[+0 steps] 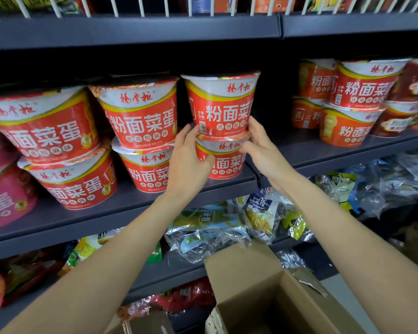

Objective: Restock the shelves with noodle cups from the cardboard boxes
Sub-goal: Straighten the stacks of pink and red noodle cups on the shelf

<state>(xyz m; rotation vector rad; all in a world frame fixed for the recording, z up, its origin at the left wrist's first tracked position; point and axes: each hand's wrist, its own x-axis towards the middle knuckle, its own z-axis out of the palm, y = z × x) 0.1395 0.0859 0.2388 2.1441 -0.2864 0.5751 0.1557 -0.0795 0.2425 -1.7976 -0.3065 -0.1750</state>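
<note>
A red noodle cup stands stacked on a second red noodle cup on the dark middle shelf. My left hand grips the left side of this stack, thumb curled across the lower cup's front and fingertips at the upper cup's base. My right hand holds the right side, fingers reaching to the upper cup's base. An open cardboard box sits below at the bottom centre; its inside is not visible.
Two more stacks of red cups stand to the left, with pink cups at the far left. Another group of red cups fills the shelf to the right. A gap lies between. Bagged snacks crowd the lower shelf.
</note>
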